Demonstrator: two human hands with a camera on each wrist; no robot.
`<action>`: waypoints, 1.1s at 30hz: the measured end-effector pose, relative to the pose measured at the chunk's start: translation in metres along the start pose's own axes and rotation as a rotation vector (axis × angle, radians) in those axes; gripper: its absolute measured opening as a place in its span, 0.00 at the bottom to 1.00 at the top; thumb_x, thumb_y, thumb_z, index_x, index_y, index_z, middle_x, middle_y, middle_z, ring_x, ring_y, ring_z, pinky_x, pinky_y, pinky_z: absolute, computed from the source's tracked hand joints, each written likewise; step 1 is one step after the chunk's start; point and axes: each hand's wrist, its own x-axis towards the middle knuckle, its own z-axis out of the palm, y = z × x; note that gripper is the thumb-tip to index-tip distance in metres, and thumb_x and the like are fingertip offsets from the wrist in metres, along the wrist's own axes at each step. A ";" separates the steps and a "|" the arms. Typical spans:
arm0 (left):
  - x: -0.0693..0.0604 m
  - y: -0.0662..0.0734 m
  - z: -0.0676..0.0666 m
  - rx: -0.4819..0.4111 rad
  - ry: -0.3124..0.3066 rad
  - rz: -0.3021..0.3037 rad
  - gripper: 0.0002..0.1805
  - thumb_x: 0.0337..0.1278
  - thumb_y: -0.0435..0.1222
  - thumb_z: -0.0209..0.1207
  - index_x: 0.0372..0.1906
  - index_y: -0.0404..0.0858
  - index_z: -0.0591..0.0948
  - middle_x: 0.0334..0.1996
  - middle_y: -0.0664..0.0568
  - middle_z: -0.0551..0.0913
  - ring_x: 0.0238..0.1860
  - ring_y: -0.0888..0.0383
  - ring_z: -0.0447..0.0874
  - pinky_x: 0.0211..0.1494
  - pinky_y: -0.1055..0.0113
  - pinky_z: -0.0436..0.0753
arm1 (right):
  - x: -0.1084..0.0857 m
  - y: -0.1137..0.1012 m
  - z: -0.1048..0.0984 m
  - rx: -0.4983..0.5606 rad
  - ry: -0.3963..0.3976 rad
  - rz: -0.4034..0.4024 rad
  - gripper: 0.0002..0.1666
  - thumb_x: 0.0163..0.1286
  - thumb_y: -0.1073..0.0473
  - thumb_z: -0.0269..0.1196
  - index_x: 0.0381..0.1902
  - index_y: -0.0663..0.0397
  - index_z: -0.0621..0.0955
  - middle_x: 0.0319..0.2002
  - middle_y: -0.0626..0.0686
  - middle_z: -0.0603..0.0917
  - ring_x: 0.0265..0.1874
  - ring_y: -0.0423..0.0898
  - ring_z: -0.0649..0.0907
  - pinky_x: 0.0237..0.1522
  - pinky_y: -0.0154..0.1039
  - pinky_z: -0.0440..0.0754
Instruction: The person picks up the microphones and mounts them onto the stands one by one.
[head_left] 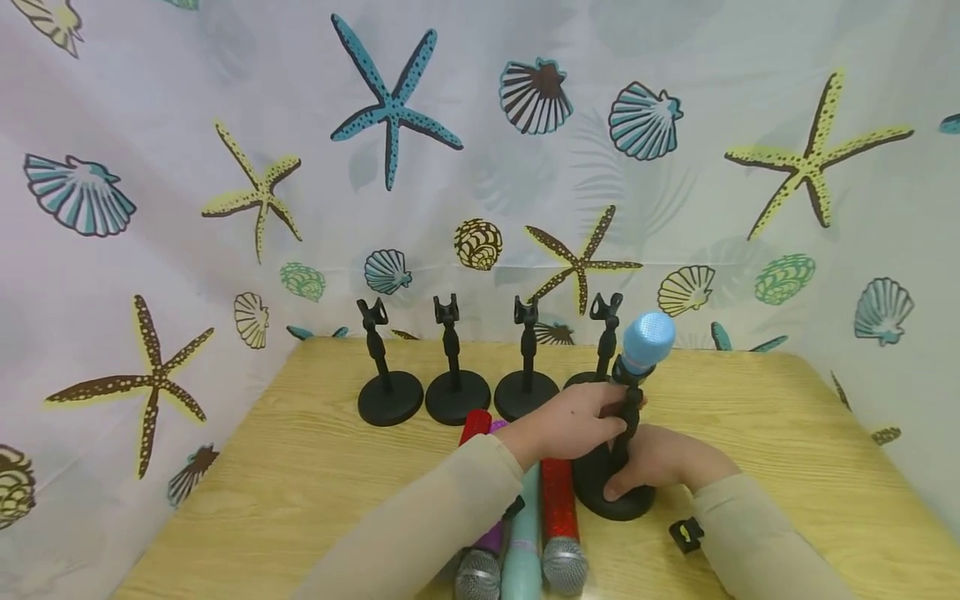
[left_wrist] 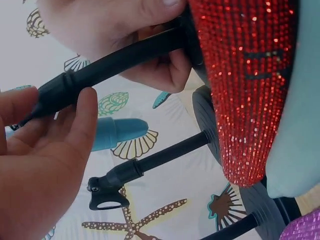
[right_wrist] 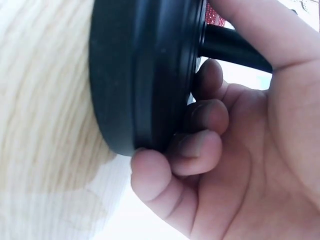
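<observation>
A: Where was the held stand on the bench?

B: Right of the middle, nearer than the row of four stands along the far edge. A blue microphone topped it.

A: And the grip on each side?

B: Both clamped on that stand. Left hand had thumb and fingers curled round the upper pole; right hand gripped the base, thumb on top, fingertips at the rim.

A: Was the microphone well seated?

B: Could not tell — the left hand hid the joint. If the seat was shallow, a jolt could have shaken it loose.

A: Main risk, in your judgement?

B: Tipping. The microphone sat high, so a sideways push up there, with the base poorly held, might have rocked the whole thing over. Next, the red microphone lay just beside the base; a slide toward the left edge might have rolled it into the mint-coloured microphone.

A: Anything else?

B: The left sleeve crossed over the lying microphones — a dropped elbow could have scattered them. The row's rightmost stand was close behind; a shove toward the far edge might have toppled it.
</observation>
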 end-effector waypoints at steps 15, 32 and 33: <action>0.000 0.001 0.002 0.104 0.164 0.007 0.13 0.73 0.47 0.58 0.50 0.47 0.86 0.43 0.63 0.80 0.44 0.69 0.77 0.45 0.75 0.78 | -0.002 0.004 -0.008 0.032 0.001 -0.137 0.43 0.56 0.47 0.77 0.63 0.65 0.76 0.58 0.58 0.81 0.58 0.57 0.79 0.59 0.60 0.74; -0.001 0.010 0.002 0.085 0.285 0.034 0.10 0.68 0.44 0.64 0.47 0.46 0.88 0.38 0.65 0.80 0.41 0.71 0.76 0.40 0.79 0.76 | -0.029 -0.005 -0.031 0.274 0.339 -0.387 0.23 0.71 0.57 0.67 0.61 0.60 0.79 0.52 0.54 0.86 0.49 0.49 0.85 0.47 0.42 0.83; -0.001 0.010 0.002 0.075 0.295 0.037 0.10 0.69 0.44 0.64 0.47 0.46 0.88 0.38 0.65 0.80 0.40 0.71 0.76 0.40 0.79 0.76 | -0.029 -0.006 -0.031 0.276 0.337 -0.385 0.24 0.71 0.56 0.67 0.61 0.60 0.79 0.52 0.54 0.86 0.49 0.49 0.85 0.47 0.41 0.83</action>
